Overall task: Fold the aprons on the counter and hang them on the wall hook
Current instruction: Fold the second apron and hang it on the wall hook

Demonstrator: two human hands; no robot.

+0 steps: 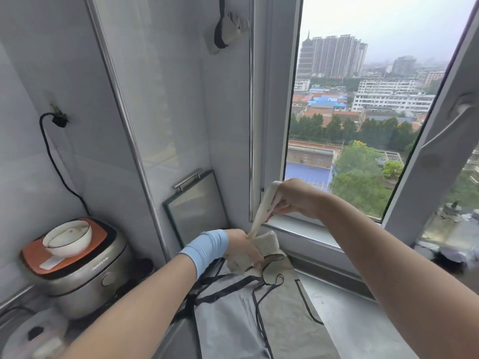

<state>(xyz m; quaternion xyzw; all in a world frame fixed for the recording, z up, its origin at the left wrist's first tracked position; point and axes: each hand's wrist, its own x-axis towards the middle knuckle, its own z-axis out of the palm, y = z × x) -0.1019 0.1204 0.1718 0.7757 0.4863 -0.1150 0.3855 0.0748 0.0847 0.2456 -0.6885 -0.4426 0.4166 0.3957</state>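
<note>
Presently we find a beige apron bundle at lower centre of the frame, folded small and held just above the table. Its strap runs taut up and to the right. The left hand, wearing a pale blue wrist sleeve, is closed around the bundle with fingers curled over the cloth. The right hand, higher and toward the window, pinches the strap between thumb and fingers.

A second, grey apron with black ties lies spread flat on the table below the bundle, not yet folded. At upper centre, another folded bundle already hangs from the wall hook by a dark strap.

We judge the cloth light, soft and limp; it will slump and unfold unless gripped across the whole fold. The strap is the sound point for hanging. The thin black ties look liable to tangle.

A rice cooker carrying a bowl stands at lower left, well apart.
</note>
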